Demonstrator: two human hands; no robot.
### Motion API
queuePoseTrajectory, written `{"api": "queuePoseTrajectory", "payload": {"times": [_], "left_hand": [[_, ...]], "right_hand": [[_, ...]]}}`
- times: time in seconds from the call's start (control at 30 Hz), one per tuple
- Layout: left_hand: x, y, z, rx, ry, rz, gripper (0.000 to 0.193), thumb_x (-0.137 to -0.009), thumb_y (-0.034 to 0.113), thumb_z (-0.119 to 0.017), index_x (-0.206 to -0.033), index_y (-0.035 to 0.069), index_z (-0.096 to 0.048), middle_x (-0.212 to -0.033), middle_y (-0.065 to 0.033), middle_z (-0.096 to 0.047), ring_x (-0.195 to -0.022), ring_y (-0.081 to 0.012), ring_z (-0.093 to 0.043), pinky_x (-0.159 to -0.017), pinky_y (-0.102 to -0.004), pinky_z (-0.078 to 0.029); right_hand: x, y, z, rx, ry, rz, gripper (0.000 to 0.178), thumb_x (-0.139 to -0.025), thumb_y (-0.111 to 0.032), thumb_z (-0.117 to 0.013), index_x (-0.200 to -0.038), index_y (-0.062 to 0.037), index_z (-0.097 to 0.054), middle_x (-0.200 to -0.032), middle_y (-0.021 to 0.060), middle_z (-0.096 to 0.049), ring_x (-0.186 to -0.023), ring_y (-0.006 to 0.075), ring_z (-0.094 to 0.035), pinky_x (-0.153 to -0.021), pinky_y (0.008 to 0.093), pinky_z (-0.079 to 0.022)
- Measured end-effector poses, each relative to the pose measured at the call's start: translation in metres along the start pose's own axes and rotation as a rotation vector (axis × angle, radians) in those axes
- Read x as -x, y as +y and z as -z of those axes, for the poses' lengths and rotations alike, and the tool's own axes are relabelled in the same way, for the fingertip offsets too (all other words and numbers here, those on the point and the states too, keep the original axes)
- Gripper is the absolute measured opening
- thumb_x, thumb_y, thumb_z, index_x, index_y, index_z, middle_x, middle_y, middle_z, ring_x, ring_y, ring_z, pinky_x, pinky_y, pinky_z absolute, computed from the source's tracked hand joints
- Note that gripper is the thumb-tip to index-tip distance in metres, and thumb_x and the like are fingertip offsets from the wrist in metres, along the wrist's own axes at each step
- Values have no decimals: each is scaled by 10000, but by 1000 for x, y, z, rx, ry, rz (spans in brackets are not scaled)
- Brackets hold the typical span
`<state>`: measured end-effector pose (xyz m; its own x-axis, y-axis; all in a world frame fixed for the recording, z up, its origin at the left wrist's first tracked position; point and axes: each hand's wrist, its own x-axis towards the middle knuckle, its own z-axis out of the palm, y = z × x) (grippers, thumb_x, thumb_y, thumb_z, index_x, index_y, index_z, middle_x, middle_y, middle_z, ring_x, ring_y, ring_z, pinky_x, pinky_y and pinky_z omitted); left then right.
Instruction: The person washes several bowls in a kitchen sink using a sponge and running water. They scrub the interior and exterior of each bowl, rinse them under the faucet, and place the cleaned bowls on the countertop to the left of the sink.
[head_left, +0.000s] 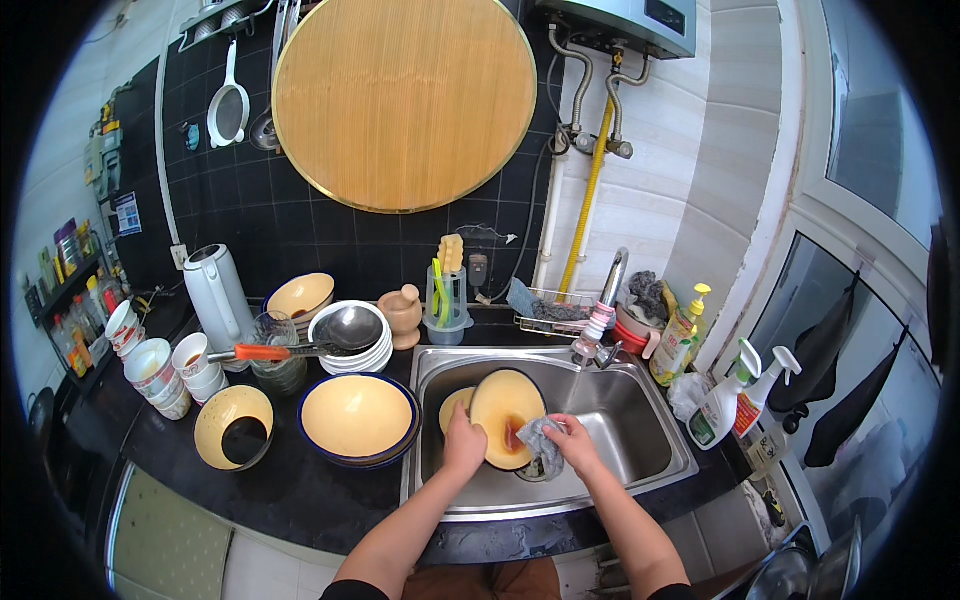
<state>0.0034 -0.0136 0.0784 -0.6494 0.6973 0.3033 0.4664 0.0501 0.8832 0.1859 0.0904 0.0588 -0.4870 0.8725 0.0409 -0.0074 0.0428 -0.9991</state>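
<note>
Over the left part of the steel sink (640, 430), my left hand (465, 446) grips the left edge of a yellow dish with a dark rim (506, 398). The dish is tilted, its inner face turned up, with a reddish-brown wet stain low on it. My right hand (574, 445) is closed on a crumpled grey cloth (541, 441), which touches the dish's lower right side by the stain. Behind the dish, another yellow dish (455, 406) shows in part in the sink. The faucet (604, 315) stands at the sink's back edge, to the right of the dish.
Left of the sink are stacked yellow bowls (358, 415), white bowls (375, 358) with a ladle (350, 329) across them, a bowl with dark liquid (234, 428), cups (200, 362) and a kettle (217, 292). Spray bottles (727, 395) and a soap bottle (677, 340) stand at right.
</note>
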Motion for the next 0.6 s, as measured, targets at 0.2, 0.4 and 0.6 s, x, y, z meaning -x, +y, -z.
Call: {"api": "queuePoseTrajectory", "payload": {"times": [0.2, 0.4, 0.6], "left_hand": [[17, 6, -7, -47, 104, -201, 479, -747, 33, -395, -1214, -69, -364, -1246, -261, -370, -1141, -382, -379, -962, -387, -322], [0, -73, -24, 491, -18, 189, 525, -704, -4, -369, -1228, 30, -364, -1033, -202, -532, -924, -375, -557, -736, -416, -502], [8, -49, -31, 1071, -476, 589, 573, -694, -21, -367, -1253, 54, -269, -1105, -205, -458, -898, -369, -563, -617, -497, -553]], "right_hand": [[-1, 15, -49, 498, 127, 504, 424, -790, -218, -622, -1141, -16, -495, -1017, 141, -580, -931, 233, -563, -821, 317, -434], [-3, 12, -56, 1365, -202, 651, 314, -696, -64, -556, -994, -120, -638, -1075, 94, -583, -920, 282, -557, -813, 337, -452], [-56, 22, -73, 942, -72, 851, 324, -731, -37, -478, -1021, -76, -618, -1169, 129, -534, -1020, 299, -537, -864, 325, -436]]}}
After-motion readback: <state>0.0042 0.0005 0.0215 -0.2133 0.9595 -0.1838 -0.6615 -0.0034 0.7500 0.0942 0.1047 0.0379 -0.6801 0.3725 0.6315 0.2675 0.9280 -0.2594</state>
